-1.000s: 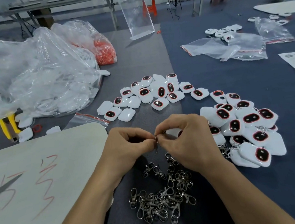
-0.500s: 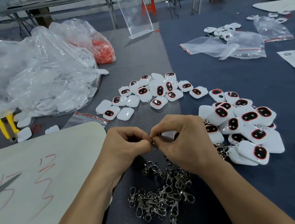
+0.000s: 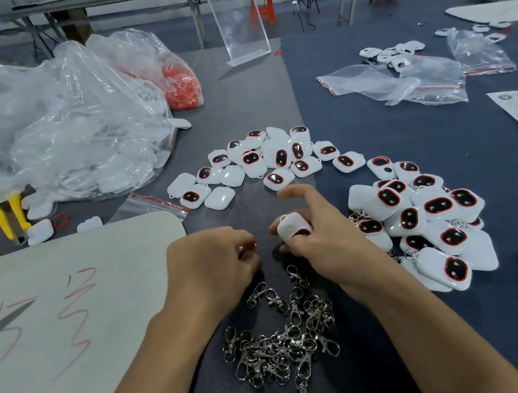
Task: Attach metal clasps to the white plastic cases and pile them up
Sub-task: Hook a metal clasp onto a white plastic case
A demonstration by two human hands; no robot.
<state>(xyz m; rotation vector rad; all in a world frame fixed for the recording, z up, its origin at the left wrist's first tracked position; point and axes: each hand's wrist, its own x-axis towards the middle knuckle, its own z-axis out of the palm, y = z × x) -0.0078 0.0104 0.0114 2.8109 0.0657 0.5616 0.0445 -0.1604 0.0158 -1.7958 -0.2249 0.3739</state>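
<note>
The right hand [image 3: 324,240] grips a white rounded plastic case [image 3: 292,226], fingers curled round it and the index finger lifted straight above. The case is held off the grey-and-blue tabletop [image 3: 240,101], just beyond the heap of silver metal swivel clasps [image 3: 283,339]. The left hand [image 3: 213,263] sits close beside it, apart from the case. Its fingers are curled inward with a small glint of metal at their tips, and I cannot tell whether they pinch a clasp. To the right lies a pile of white cases with red-rimmed black windows [image 3: 415,220], with clasps showing among them. Further back, a loose spread of similar cases [image 3: 263,160] lies flat. A large crumpled clear plastic bag [image 3: 66,131] sits far left, and a white board with red strokes [image 3: 71,314] lies beside the left forearm
</note>
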